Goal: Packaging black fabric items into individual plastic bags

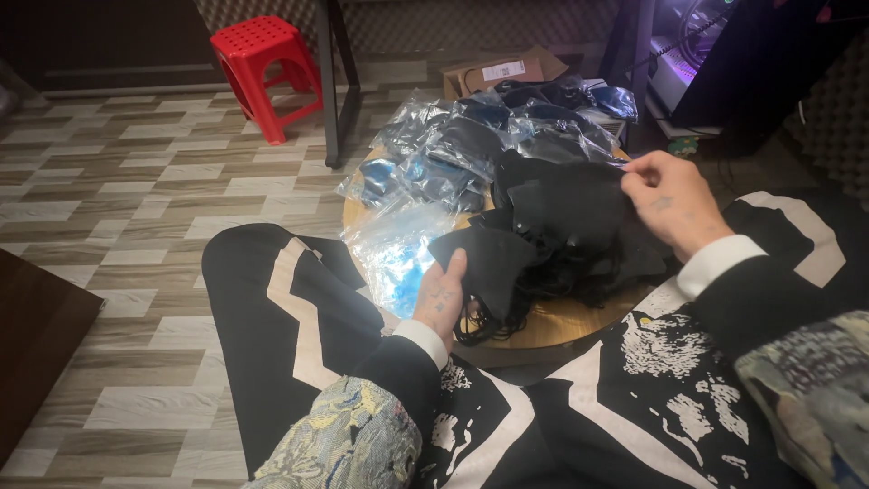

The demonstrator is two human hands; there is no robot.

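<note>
**Both hands in the heap of black cloth masks**

I watch from the head camera, looking down at a small round wooden table (579, 321) that stands between my knees. My left hand (441, 297) sits at the near left edge of the table, fingers closed on 1 black fabric mask (489, 258); the cloth fans up and to the right from the pinch, and its thin black loops hang off the near rim below the hand. My right hand (672, 201) is at the far right side of the heap of loose black fabric masks (570, 213), thumb and forefinger pinched on a fold at the top edge of it.

The held mask lies just right of my left hand and touches the heap, so the 2 grips are on neighbouring cloth. To do this well, I judge the left hand should keep its pinch near the mask's edge and lift slowly, since the tangled black ear loops (543, 281) between the hands look ready to drag others along. The right hand can pin the heap down while the 1 piece comes free.

To the left of the heap lies a clear plastic bag with blue inside (398, 249), touching my left hand's far side. Further off, a pile of clear bags holding dark masks (489, 136) covers the far half of the table, with a brown cardboard box (493, 74) behind it. A red plastic stool (267, 68) stands well apart on the far left floor.
</note>
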